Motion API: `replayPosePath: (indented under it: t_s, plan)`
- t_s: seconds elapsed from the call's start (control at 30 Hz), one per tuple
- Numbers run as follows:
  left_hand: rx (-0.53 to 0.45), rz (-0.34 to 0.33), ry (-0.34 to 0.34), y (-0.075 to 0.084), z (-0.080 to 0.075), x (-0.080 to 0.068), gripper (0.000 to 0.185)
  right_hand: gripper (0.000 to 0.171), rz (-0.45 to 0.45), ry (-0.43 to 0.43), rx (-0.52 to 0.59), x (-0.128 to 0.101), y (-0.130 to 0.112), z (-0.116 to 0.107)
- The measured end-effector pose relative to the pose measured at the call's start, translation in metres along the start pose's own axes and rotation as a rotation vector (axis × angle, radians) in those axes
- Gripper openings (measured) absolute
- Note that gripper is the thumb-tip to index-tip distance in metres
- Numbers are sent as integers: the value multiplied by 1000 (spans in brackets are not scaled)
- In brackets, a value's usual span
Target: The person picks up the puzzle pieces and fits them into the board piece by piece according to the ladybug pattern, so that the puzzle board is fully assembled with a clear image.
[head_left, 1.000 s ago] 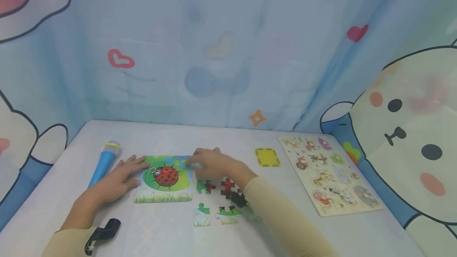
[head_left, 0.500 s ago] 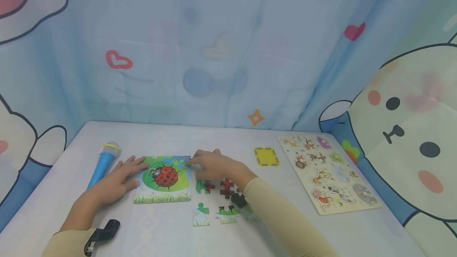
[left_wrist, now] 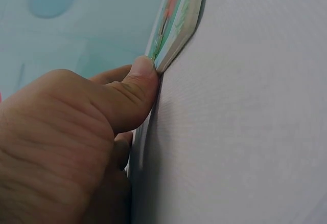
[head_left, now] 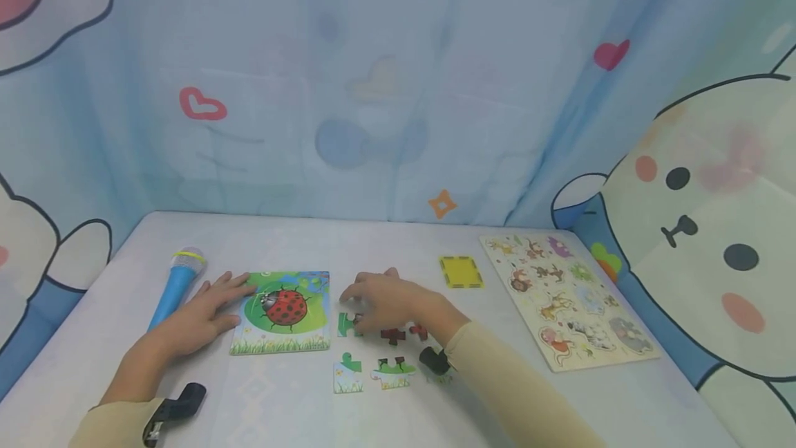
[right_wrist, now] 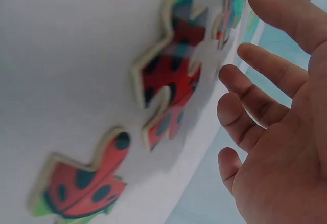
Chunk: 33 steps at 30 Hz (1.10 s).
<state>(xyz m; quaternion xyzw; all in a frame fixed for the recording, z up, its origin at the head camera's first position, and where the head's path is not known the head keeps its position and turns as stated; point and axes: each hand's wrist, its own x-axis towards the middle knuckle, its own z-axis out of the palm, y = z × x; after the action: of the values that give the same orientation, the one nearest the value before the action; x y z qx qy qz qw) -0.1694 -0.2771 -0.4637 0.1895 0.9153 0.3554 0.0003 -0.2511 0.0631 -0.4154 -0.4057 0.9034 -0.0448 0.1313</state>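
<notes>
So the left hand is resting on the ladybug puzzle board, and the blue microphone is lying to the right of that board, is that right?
Not quite. The left hand does rest on the ladybug puzzle board, its thumb against the edge, but the blue microphone lies to the left of that board, beyond the hand, not to its right. The head view shows it.

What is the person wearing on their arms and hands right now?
Both arms wear long beige sleeves, left and right, ending at the wrists. The left hand and right hand are bare. A black device sits at each wrist: left, right.
</notes>
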Motion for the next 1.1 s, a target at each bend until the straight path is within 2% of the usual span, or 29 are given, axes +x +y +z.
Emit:
replayPosePath:
  t_s: [0.2, 0.6, 0.9, 1.1]
  plan:
    - [-1, -1, -4, 3, -1, 0, 50, 52, -28, 8, -9, -8, 1, 5]
    - [8, 6, -1, -1, 0, 0, 50, 34, -77, 61, 17, -4, 3, 7]
    - [18, 9, 1, -3, 0, 2, 50, 23, -97, 114, 13, 10, 6, 3]
    - [15, 7, 3, -3, 0, 0, 50, 23, -143, 139, 37, 19, -6, -3]
